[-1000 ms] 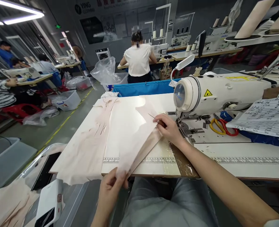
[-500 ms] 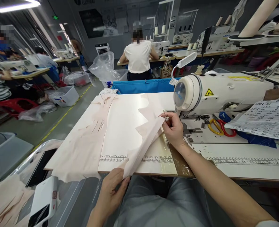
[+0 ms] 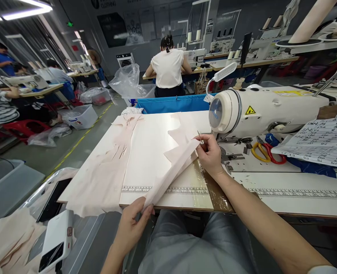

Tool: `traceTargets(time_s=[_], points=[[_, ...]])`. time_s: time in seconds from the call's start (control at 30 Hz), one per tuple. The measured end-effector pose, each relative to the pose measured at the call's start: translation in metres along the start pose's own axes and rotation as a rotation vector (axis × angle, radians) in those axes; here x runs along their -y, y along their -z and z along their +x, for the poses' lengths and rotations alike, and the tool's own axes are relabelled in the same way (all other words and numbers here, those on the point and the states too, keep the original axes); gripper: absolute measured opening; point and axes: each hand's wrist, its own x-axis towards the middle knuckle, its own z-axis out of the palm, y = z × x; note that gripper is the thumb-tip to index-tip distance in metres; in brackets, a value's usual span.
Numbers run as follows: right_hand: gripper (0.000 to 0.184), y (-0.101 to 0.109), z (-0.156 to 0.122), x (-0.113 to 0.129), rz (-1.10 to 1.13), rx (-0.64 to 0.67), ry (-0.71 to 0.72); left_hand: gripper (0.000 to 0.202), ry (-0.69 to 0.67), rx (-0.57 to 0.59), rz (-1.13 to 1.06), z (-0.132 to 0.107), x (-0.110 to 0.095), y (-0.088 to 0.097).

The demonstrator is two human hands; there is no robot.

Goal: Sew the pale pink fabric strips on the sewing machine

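A folded pale pink fabric piece runs slantwise over the white table, its jagged edge facing left. My left hand pinches its near end at the table's front edge. Closed around the far end is my right hand, just left of the sewing machine's needle area. A small shiny metal piece with a thin dark point sticks out at the right fingertips; its kind is unclear. More pale pink fabric pieces lie flat on the table's left side.
Yellow- and red-handled scissors lie on the machine bed beside a written paper sheet. A printed ruler runs along the table front. Lower left are a white power bank and a dark phone. A person sits ahead.
My left hand has moved slightly left and up, drawing the fabric's near end with it, so the folded strip lies straighter. My right hand stays almost in place.
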Motion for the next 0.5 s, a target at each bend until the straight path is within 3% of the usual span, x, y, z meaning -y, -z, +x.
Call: traceTargets(time_s=[0.1, 0.2, 0.27, 0.3, 0.37, 0.43, 0.5], points=[[0.007, 0.002, 0.002, 0.005, -0.020, 0.026, 0.018, 0.037, 0.126, -0.029, -0.022, 0.015, 0.003, 0.011], [0.008, 0.002, -0.001, 0.020, -0.037, 0.134, 0.056, 0.036, 0.192, -0.326, 0.111, 0.042, 0.006, 0.030], [0.013, 0.001, -0.008, 0.033, -0.051, 0.225, 0.083, 0.042, 0.087, -0.546, 0.292, 0.056, 0.000, 0.036], [0.015, 0.000, -0.014, 0.041, -0.062, 0.261, 0.094, 0.044, 0.012, -0.583, 0.351, 0.060, -0.005, 0.035], [0.018, -0.002, -0.027, 0.056, -0.086, 0.313, 0.110, 0.043, -0.113, -0.462, 0.311, 0.062, -0.020, 0.023], [0.017, -0.004, -0.040, 0.071, -0.112, 0.352, 0.110, 0.044, -0.143, -0.171, 0.108, 0.059, -0.036, 0.004], [0.016, -0.003, -0.050, 0.084, -0.127, 0.388, 0.100, 0.049, -0.116, 0.036, -0.095, 0.058, -0.047, -0.014]])
